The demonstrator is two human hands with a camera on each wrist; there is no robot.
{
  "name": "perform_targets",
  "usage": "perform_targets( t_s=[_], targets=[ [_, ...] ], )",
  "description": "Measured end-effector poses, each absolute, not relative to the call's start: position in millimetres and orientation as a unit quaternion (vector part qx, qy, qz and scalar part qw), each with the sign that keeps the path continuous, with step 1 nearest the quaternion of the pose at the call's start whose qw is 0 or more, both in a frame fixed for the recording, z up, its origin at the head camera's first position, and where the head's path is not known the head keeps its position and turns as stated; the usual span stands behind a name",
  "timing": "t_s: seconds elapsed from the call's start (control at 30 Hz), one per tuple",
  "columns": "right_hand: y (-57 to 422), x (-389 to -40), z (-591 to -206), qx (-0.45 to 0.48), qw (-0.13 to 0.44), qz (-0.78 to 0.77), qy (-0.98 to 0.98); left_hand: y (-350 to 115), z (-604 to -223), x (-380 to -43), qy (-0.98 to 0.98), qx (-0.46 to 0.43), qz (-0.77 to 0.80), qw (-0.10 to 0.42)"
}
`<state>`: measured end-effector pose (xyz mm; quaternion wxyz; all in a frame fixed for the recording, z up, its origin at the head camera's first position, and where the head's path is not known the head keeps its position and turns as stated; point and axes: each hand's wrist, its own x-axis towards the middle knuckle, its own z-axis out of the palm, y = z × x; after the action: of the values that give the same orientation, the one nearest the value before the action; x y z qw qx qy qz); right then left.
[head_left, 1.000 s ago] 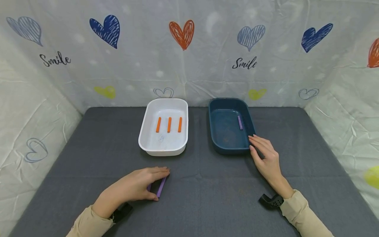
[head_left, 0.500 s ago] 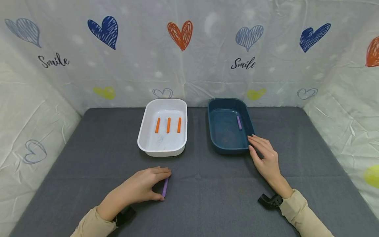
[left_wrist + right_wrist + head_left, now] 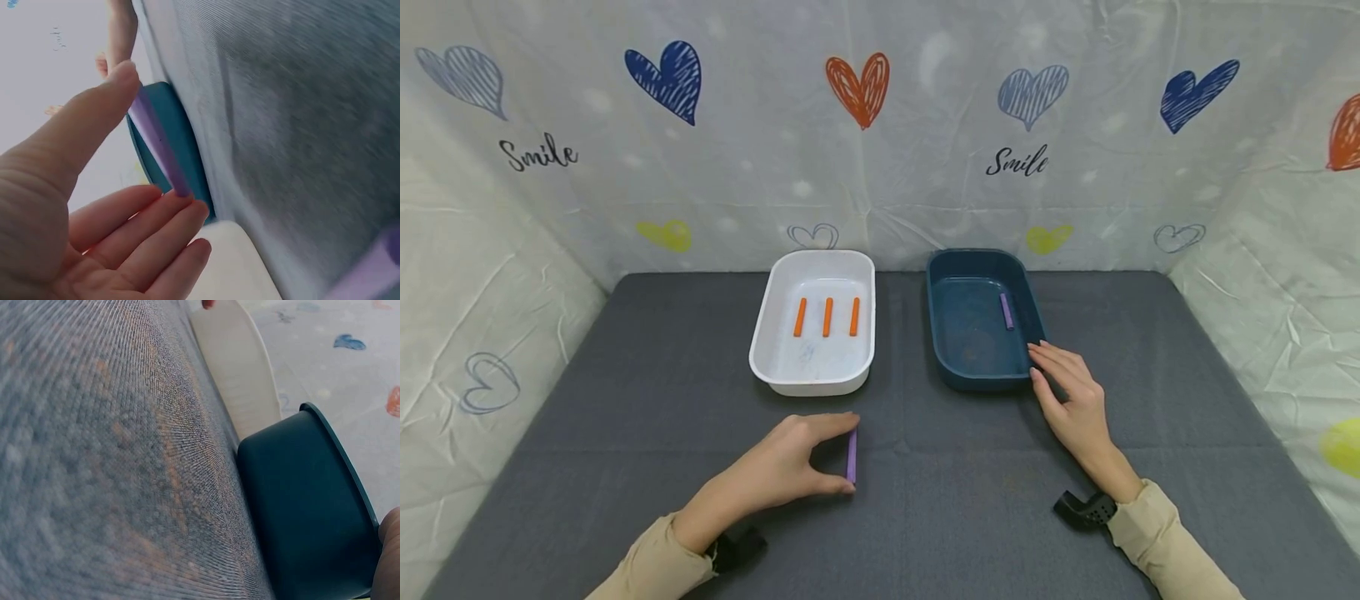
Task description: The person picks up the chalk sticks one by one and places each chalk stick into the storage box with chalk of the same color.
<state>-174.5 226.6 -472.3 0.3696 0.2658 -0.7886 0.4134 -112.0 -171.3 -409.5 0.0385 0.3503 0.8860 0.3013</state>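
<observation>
My left hand (image 3: 790, 462) pinches a purple chalk stick (image 3: 852, 457) by its two ends, thumb at the near end and fingertips at the far one. A second purple chalk stick (image 3: 365, 275) shows blurred at the lower right of the left wrist view; in the head view it is hidden. At the blue tray (image 3: 985, 384), my right hand (image 3: 1078, 396) holds the near right rim, its fingertips over the edge and the thumb outside. Inside that tray lies another purple chalk stick (image 3: 1006, 311), close to the right wall.
Left of the blue tray stands a white tray (image 3: 820, 389) with three orange chalk sticks (image 3: 827, 317) lying side by side. Both trays are at the back of the grey-covered table (image 3: 925, 517), before a white curtain (image 3: 925, 192) printed with hearts.
My left hand has moved right and slightly away from me with the purple chalk stick, which has turned more upright in the head view. The right hand stays at the blue tray.
</observation>
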Motion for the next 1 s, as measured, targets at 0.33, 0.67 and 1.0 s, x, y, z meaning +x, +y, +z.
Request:
perform_targets(
  t_s=[0.33, 0.67, 1.0],
  targets=[
    [226.5, -173.2, -471.9, 0.264, 0.367, 0.412, -0.791, -150.5, -396.3, -115.2, 0.875, 0.308, 0.372, 0.045],
    [226.0, -172.9, -471.2, 0.268, 0.37, 0.412, -0.789, -135.1, -388.8, -122.1, 0.866, 0.261, 0.426, -0.002],
    [225.0, -172.7, -470.3, 0.264, 0.369, 0.41, -0.791, -113.4, -379.1, -136.1, 0.856, 0.251, 0.45, 0.031]
  ],
)
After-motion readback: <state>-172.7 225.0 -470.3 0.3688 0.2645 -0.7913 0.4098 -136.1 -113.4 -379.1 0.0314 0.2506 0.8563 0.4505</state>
